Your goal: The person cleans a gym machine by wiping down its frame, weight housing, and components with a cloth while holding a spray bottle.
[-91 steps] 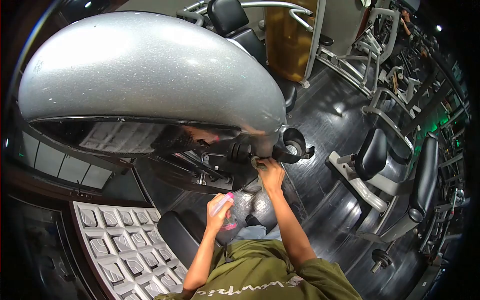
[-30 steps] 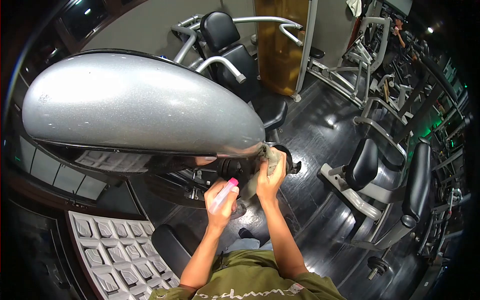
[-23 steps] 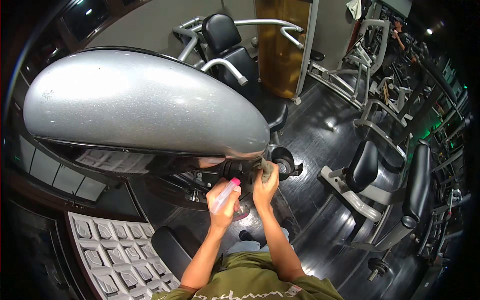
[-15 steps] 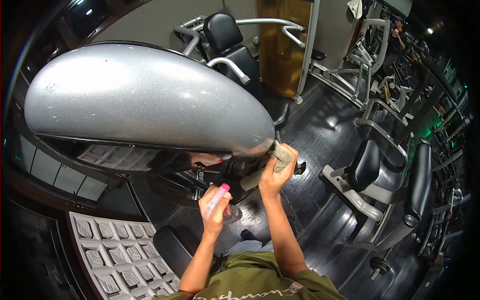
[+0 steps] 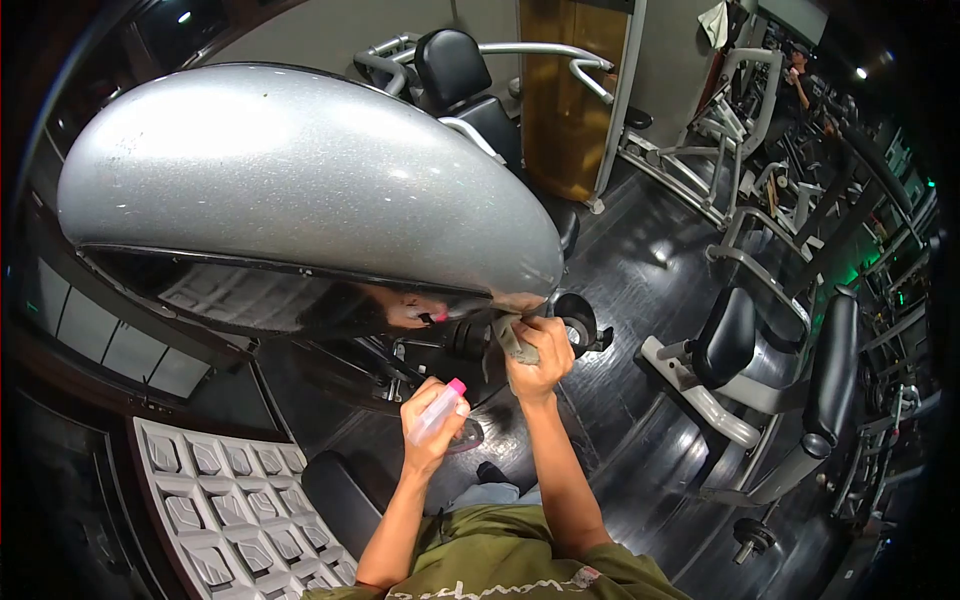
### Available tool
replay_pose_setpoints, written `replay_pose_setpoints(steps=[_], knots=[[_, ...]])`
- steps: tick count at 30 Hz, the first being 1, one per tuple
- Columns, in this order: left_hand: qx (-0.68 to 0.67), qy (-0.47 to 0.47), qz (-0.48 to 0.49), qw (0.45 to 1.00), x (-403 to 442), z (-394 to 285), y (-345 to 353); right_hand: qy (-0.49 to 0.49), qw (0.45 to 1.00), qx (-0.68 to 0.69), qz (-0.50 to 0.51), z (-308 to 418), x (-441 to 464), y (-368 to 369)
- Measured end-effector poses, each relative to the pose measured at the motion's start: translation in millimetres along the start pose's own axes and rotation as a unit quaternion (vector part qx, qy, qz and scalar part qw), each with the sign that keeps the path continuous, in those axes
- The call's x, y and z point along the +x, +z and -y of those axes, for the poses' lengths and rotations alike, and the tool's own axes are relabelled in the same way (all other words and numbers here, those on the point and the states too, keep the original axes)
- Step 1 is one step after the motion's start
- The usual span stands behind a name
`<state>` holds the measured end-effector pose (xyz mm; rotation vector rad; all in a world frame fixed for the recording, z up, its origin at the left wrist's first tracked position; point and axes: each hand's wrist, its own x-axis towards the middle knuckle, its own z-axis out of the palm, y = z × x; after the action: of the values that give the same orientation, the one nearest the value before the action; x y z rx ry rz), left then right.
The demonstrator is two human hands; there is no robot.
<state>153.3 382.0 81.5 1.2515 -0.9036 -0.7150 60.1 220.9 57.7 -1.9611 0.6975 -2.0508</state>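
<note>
My left hand (image 5: 422,455) is closed around a spray bottle (image 5: 436,413) with a translucent head and a pink nozzle, held below the machine. Bunched in my right hand (image 5: 542,365) is a grey-green cloth (image 5: 517,340). It presses against the right end of the glossy dark panel (image 5: 290,300), just under the large silver cover (image 5: 310,185). The cover is rounded and speckled, with bright light reflected on it. A reflection of a hand and a pink spot shows in the dark panel. My right fingers partly hide the cloth.
Behind the cover stands a machine with a black padded seat (image 5: 453,66). To the right is a bench with black pads (image 5: 727,335) on the dark floor (image 5: 640,270). A white moulded panel (image 5: 225,505) lies at lower left. A person (image 5: 797,75) is far back at upper right.
My right hand has moved left and down with the cloth, from the cover's right tip to the dark panel's edge. My left hand stays nearly in place with the spray bottle. The view has shifted slightly.
</note>
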Motion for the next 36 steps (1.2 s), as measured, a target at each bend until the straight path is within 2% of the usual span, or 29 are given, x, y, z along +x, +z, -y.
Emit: replay_pose_setpoints(steps=[6,11,13,16,18,21,22,24,28,31,35,36], knots=[[-0.001,0.003,0.006,1.0,-7,0,-6,0.067,0.988,-0.104,0.089,-27,-41,-3],[-0.029,-0.007,0.005,1.0,-11,1,-6,0.012,0.994,-0.093,0.056,-2,1,3],[-0.026,-0.011,0.006,1.0,-13,-1,-7,-0.073,0.997,-0.02,0.003,34,42,-2],[-0.02,-0.009,0.004,1.0,-13,-6,-6,-0.109,0.994,0.002,0.001,52,69,-10],[-0.019,-0.002,0.004,1.0,-14,-4,-9,-0.105,0.994,0.016,-0.002,33,53,-8],[-0.019,0.008,-0.001,1.0,-16,-4,-11,-0.029,0.998,-0.056,-0.015,-11,3,-7],[-0.02,0.008,-0.002,1.0,-16,-4,-11,0.037,0.997,-0.064,0.008,-17,-11,-8],[-0.023,0.001,-0.005,1.0,-17,-4,-12,0.059,0.997,-0.058,0.011,-20,-14,-7],[-0.009,-0.001,-0.001,1.0,-11,-10,-7,0.006,1.0,-0.016,0.019,0,23,-14],[-0.015,0.01,0.01,1.0,-6,-16,-3,-0.07,0.996,0.053,-0.008,15,55,-17],[-0.015,0.022,0.008,1.0,-2,-26,4,-0.062,0.995,0.07,-0.018,11,51,-17],[-0.021,0.031,0.01,0.999,-2,-26,5,-0.01,0.998,0.057,-0.027,-1,32,-14]])
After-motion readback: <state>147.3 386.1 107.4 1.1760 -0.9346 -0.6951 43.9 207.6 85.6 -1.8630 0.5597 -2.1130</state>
